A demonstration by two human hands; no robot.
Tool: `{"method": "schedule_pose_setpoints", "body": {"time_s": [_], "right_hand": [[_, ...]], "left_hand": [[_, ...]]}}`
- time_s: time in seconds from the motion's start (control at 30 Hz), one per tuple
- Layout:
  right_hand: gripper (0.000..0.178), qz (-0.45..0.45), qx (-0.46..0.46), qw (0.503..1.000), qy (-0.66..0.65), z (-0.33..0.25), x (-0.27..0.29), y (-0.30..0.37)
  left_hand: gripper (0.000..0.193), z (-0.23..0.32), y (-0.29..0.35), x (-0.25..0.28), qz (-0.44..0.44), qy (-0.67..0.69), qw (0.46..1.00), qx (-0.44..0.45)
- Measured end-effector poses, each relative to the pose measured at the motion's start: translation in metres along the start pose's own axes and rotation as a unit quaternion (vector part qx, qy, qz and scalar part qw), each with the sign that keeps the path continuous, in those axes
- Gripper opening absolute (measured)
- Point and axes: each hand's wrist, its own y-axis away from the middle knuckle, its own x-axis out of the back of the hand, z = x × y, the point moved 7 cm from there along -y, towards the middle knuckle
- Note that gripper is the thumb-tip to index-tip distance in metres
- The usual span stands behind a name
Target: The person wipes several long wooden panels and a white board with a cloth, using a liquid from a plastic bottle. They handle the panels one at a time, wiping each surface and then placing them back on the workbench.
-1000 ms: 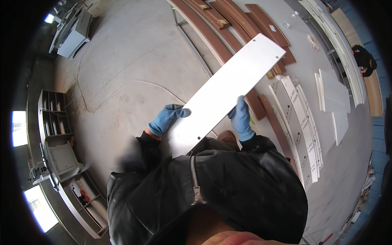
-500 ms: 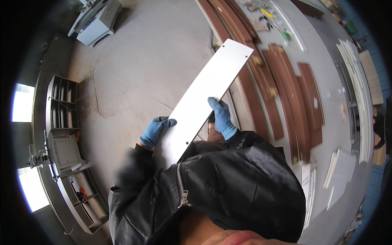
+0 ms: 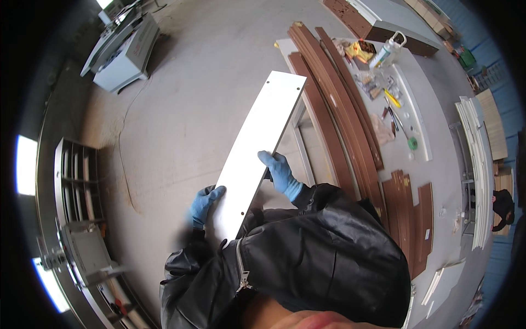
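Note:
A long white board [image 3: 258,137] with small dark holes near its ends slants up and to the right in front of my body. My left hand [image 3: 206,204], in a blue glove with dark parts, grips its left edge low down, thumb on the white face. On the opposite edge, somewhat higher, my right hand [image 3: 280,172] holds it the same way, its other fingers hidden under the board. The board's near end meets my black jacket [image 3: 307,247].
To the right, a worktable [image 3: 408,167] carries long brown boards [image 3: 334,104], a bottle [image 3: 388,52], a yellow knife [image 3: 392,98] and a green roll [image 3: 412,143]. A machine [image 3: 123,55] stands far left, shelving [image 3: 76,181] at the left. Another person [image 3: 502,210] is at far right.
Both hands still hold the white board, which sits lower and further left in view. The view has shifted, bringing more of the table's far end, with the bottle, into sight.

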Motion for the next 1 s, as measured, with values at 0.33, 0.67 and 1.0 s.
{"method": "schedule_pose_setpoints", "body": {"time_s": [0.33,0.67,1.0], "right_hand": [[0.042,0.088,-0.004,0.983,-0.162,-0.101,-0.04,-0.273],[0.043,0.033,-0.032,0.962,-0.268,-0.205,-0.057,-0.609],[0.046,0.109,0.089,0.985,-0.096,-0.317,0.023,-0.898]], "left_hand": [[0.045,0.221,-0.245,0.091,-0.045,-0.082,0.995,0.023],[0.043,0.446,-0.502,0.171,-0.016,-0.168,0.986,-0.01],[0.054,0.63,-0.782,0.215,-0.184,-0.277,0.939,-0.091]]}}
